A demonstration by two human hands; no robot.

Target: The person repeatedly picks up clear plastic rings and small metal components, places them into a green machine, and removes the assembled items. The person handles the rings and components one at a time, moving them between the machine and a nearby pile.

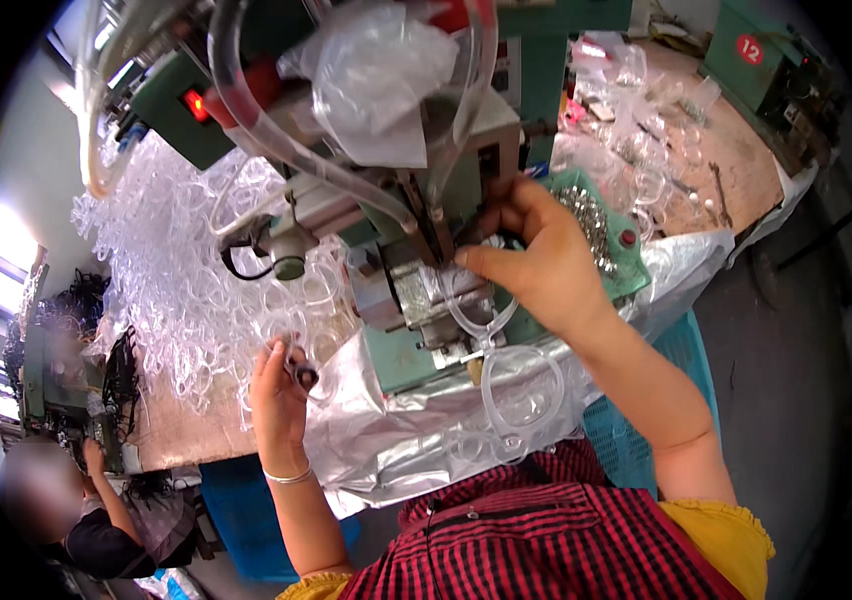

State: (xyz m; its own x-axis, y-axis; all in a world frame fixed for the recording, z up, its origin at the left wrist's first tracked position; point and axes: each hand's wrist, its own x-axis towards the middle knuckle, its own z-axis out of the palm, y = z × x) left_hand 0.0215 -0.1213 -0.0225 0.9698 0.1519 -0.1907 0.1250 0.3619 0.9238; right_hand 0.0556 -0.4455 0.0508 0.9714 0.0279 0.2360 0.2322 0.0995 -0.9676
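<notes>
My right hand (pixel 546 255) is at the working head of a green bench machine (pixel 411 285). Its thumb and forefinger pinch a clear plastic looped piece (pixel 486 328) beneath the machine's narrow metal jaws; the fingertips are partly hidden there. Below that piece hangs a round clear ring (pixel 486 395), over the front edge of the bench. To the left, my left hand (pixel 281 395) is closed at the edge of a heap of clear plastic loops (pixel 196 290). A small dark object (pixel 303 375) shows at its fingers, too small to name, with clear plastic beside it.
Right of the machine sits a green tray (pixel 636 275) of small shiny metal parts. Clear tubes (pixel 286 145) and a plastic bag (pixel 381 75) hang over the machine. Silver sheeting covers the bench edge. Blue baskets (pixel 691 370) stand below. A co-worker (pixel 96 520) sits far left.
</notes>
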